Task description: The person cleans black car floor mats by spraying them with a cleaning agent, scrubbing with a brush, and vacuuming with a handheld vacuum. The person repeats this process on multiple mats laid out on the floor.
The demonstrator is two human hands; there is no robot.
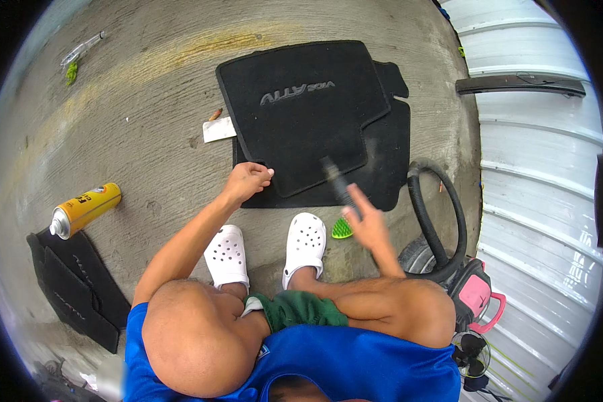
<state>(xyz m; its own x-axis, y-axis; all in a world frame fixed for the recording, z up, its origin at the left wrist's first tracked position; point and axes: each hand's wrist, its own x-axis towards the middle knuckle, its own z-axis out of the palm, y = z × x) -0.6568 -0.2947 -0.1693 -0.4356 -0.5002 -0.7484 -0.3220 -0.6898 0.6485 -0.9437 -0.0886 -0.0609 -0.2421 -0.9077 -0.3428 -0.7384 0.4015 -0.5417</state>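
Observation:
Before me a black carpet car floor mat (306, 120) with grey lettering lies on top of another black mat (392, 151). My left hand (248, 181) has its fingers pinched at the upper mat's near left edge. In my right hand (369, 223) is a slim dark hand tool (339, 183), blurred by motion. Its tip is over the near part of the upper mat; whether it touches cannot be told. A green bristled brush head (341, 229) lies on the ground beside my right hand.
A yellow spray can (88, 208) and more black mats (75, 286) are at left. At right stand a pink and black vacuum cleaner (475, 296) with its looped hose (427, 216), and white corrugated sheeting (532, 166). A clear bottle (83, 48) lies far left on the concrete (161, 110).

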